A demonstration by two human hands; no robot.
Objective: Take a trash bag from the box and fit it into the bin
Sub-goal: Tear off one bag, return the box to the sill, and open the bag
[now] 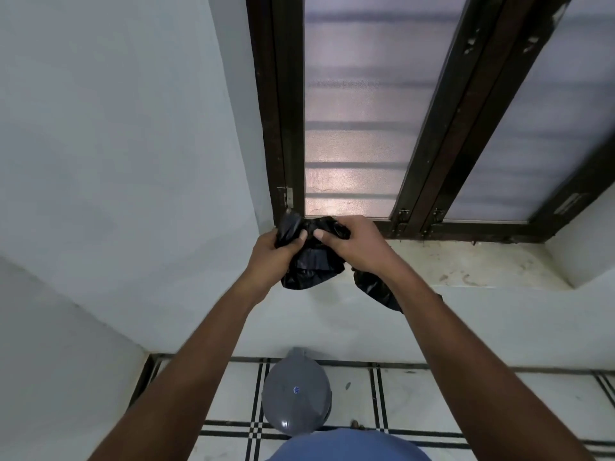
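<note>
I see both hands raised in front of the window [352,128], gripping a crumpled black trash bag [309,261] between them. My left hand [273,252] has its fingers curled round the bag's left bunch, and my right hand [349,241] pinches the top, with a loose tail of the bag hanging under the right wrist. The grey bin [296,394] stands on the tiled floor [432,400] below, lid closed, against the wall.
</note>
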